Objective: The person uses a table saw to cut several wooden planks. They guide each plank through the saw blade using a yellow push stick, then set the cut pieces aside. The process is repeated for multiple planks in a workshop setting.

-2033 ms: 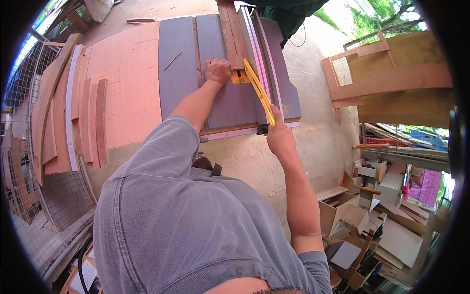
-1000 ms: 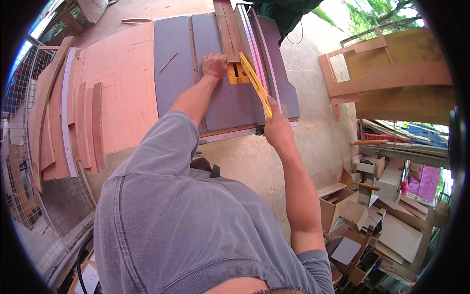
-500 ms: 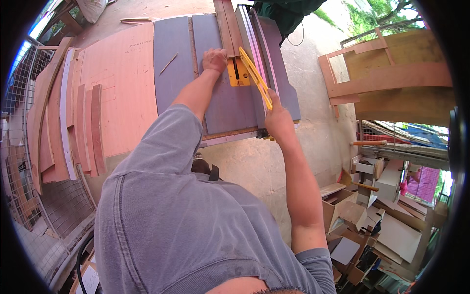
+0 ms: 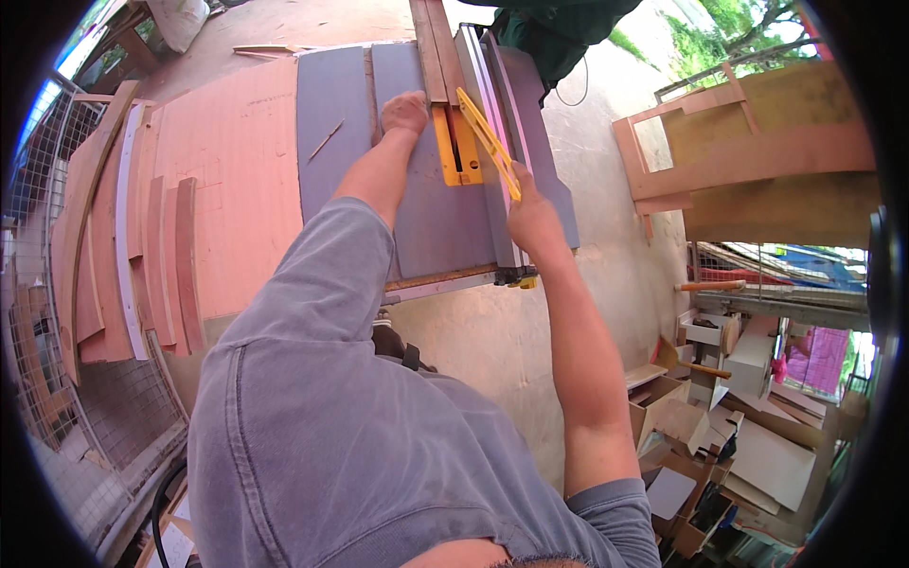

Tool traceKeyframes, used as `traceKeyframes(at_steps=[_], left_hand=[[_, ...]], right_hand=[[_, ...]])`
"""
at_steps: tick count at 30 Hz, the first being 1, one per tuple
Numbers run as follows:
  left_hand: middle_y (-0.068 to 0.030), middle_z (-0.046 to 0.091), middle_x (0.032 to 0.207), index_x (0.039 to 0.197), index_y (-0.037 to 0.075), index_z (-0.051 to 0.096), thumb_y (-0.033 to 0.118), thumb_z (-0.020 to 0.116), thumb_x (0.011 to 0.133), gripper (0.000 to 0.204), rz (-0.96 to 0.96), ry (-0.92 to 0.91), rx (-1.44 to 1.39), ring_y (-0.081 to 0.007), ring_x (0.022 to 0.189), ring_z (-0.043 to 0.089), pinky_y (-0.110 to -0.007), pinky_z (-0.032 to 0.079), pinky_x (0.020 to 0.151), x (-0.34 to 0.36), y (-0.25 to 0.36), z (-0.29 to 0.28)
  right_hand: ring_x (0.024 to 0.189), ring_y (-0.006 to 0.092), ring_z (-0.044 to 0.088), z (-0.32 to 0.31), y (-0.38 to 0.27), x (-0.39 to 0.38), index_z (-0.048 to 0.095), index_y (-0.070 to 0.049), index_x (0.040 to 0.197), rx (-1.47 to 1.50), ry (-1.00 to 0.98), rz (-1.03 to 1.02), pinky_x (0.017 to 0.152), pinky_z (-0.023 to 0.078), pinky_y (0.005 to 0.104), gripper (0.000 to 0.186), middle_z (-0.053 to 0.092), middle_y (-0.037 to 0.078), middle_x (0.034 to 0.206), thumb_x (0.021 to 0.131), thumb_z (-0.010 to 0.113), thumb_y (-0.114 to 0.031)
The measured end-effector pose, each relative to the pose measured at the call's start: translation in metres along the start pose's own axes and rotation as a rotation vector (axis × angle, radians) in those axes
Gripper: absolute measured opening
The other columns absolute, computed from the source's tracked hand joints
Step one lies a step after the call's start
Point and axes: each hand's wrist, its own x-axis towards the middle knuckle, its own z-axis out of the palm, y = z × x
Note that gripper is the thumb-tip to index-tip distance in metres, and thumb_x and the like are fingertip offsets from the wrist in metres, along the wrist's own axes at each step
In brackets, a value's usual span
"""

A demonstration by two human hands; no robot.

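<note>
Ahead of me is a table saw (image 4: 445, 227) with a grey top and a yellow insert plate (image 4: 463, 170) around its blade slot. A brown wooden board (image 4: 433, 71) lies lengthwise over the far part of the plate, along the metal rip fence (image 4: 502, 104); a dark line divides it into two strips. My right hand (image 4: 532, 213) grips a yellow push stick (image 4: 490, 142), whose far tip meets the board's near right corner. My left hand (image 4: 405, 112), fingers curled in, rests at the board's left edge near its end. The blade itself cannot be made out.
A pencil-like stick (image 4: 326, 139) lies on the saw top. To the left, a pink-brown panel (image 4: 251, 161) bears several wood strips (image 4: 187, 256). Dark green cloth (image 4: 559, 38) hangs past the fence. Plywood sheets (image 4: 767, 142) and piled wood boxes (image 4: 682, 417) stand to the right.
The board has moved farther away, uncovering more of the yellow plate. A dividing line now shows down to its near end. My left hand has shifted slightly left; the push stick stays behind the board.
</note>
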Motion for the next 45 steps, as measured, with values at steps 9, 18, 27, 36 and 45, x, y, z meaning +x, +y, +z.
traceKeyframes(at_steps=[9, 18, 27, 36, 45], left_hand=[[-0.0139, 0.072, 0.106, 0.097, 0.008, 0.073, 0.024, 0.073, 0.087, 0.019, 0.05, 0.357, -0.324, -0.0351, 0.1, 0.069, -0.044, 0.055, 0.087, -0.051, -0.033, -0.031], [-0.0163, 0.07, 0.1, 0.093, 0.003, 0.07, 0.007, 0.078, 0.081, 0.016, 0.193, 0.425, -0.568, -0.036, 0.097, 0.067, -0.043, 0.054, 0.085, -0.223, -0.041, -0.08], [-0.0123, 0.069, 0.101, 0.091, 0.005, 0.072, 0.006, 0.08, 0.077, 0.017, 0.239, 0.217, -0.524, -0.0321, 0.096, 0.067, -0.042, 0.055, 0.083, -0.357, -0.073, -0.141], [-0.0137, 0.07, 0.098, 0.091, 0.006, 0.072, 0.011, 0.079, 0.078, 0.016, 0.026, 0.277, -0.253, -0.035, 0.093, 0.068, -0.043, 0.055, 0.082, -0.449, -0.138, -0.185], [-0.0156, 0.071, 0.103, 0.097, 0.007, 0.074, 0.024, 0.073, 0.083, 0.022, -0.585, 0.184, -0.179, -0.0351, 0.095, 0.069, -0.044, 0.056, 0.083, -0.627, -0.168, -0.211]], right_hand=[[0.103, 0.0492, 0.068, -0.015, -0.001, 0.024, 0.033, -0.02, 0.157, 0.014, -0.006, -0.072, 0.09, 0.054, 0.056, 0.062, 0.07, 0.031, 0.108, 0.098, 0.05, -0.011], [0.109, 0.0485, 0.066, -0.008, -0.02, 0.061, 0.037, -0.02, 0.157, -0.052, 0.041, -0.08, 0.095, 0.052, 0.0554, 0.061, 0.069, 0.032, 0.113, 0.098, 0.048, -0.012], [0.091, 0.0457, 0.072, 0.004, -0.017, 0.176, 0.038, -0.02, 0.155, 0.128, 0.019, -0.141, 0.079, 0.058, 0.0546, 0.06, 0.073, 0.028, 0.099, 0.097, 0.047, -0.014], [0.062, 0.0235, 0.066, -0.078, -0.094, 0.078, 0.032, -0.015, 0.157, 0.489, 0.176, -0.446, 0.05, 0.052, 0.0351, 0.063, 0.069, 0.013, 0.1, 0.099, 0.053, -0.007], [0.05, 0.0144, 0.06, 0.116, -0.058, -0.162, 0.058, -0.004, 0.118, 0.822, -0.597, -0.373, 0.042, 0.049, 0.0288, 0.02, 0.064, 0.007, 0.075, 0.101, 0.059, -0.013]])
